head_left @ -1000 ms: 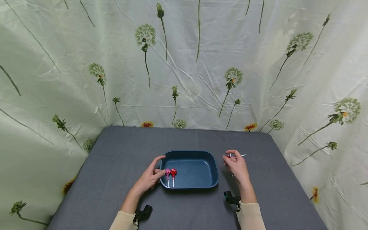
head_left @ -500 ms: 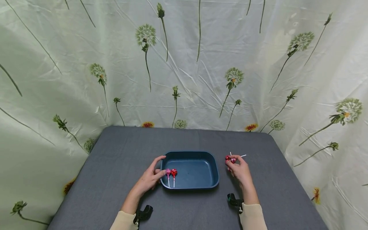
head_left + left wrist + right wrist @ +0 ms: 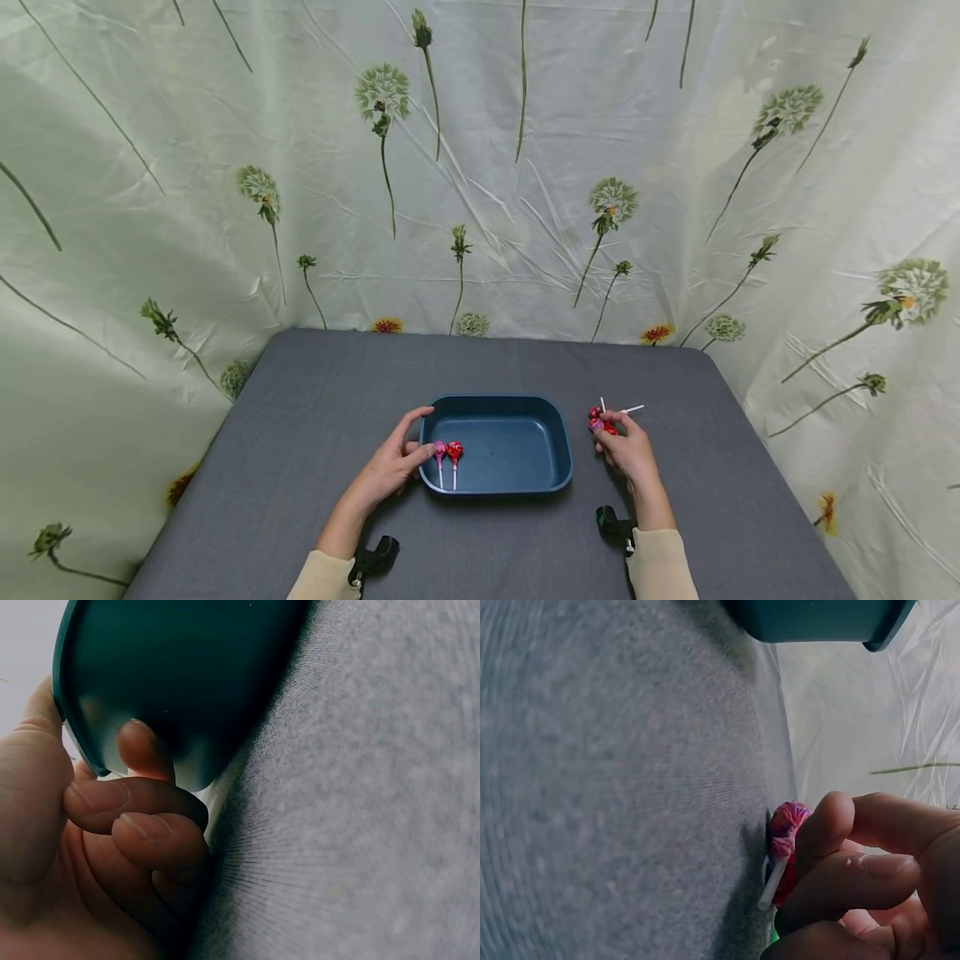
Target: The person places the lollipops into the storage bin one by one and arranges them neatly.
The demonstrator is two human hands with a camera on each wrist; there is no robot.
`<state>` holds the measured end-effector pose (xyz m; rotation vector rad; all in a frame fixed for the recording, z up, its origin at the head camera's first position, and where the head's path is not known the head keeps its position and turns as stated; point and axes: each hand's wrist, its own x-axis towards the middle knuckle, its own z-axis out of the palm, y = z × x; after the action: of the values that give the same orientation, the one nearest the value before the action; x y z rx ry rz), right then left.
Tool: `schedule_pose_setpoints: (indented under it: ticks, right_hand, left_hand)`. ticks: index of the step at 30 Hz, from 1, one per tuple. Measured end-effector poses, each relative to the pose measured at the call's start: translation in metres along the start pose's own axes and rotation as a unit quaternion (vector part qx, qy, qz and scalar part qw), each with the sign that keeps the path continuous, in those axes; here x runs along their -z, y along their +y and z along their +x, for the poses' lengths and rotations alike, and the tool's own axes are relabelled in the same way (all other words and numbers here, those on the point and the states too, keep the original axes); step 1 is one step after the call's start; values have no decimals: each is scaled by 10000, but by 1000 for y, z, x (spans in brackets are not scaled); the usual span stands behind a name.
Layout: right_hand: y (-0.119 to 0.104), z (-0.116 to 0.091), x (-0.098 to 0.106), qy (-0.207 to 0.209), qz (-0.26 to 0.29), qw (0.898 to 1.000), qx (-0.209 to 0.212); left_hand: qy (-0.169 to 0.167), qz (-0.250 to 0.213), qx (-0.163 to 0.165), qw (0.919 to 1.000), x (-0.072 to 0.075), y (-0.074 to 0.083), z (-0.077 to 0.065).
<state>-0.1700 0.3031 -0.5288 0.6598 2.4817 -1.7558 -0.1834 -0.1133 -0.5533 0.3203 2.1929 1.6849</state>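
A dark blue rectangular tray [image 3: 517, 458] stands mid-table. My left hand [image 3: 386, 468] grips its left wall, thumb over the rim and fingers outside; the left wrist view shows curled fingers [image 3: 154, 836] under the wall. Inside, at the left end, lie a pink lollipop [image 3: 440, 451] and a red lollipop [image 3: 454, 451], sticks toward me. Right of the tray, my right hand [image 3: 632, 450] has thumb and forefinger round a pink-purple lollipop [image 3: 597, 425], its wrapped head also visible in the right wrist view. Red lollipops [image 3: 595, 412] lie touching it, partly hidden by the fingers.
Grey cloth covers the table [image 3: 337, 375]. White sticks [image 3: 634, 408] point out beyond the right hand. A pale curtain [image 3: 517, 192] printed with dandelions hangs behind and at both sides. Black wrist mounts [image 3: 615, 523] sit below both hands.
My right hand has moved slightly right and toward me, its thumb and forefinger closing round the pink-purple lollipop. The left hand and the tray hold their place.
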Motion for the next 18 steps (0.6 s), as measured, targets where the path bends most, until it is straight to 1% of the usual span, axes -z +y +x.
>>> schedule_pose_setpoints:
  ticks: [7,18]
  right_hand:
    - [3,1,0,22,-158,9999,20]
    - [2,3,0,150,-564,9983,33]
  left_hand:
    - [92,32,46,9999,-1,0,0]
    - [-6,-12,-7,10000,0,-1,-1]
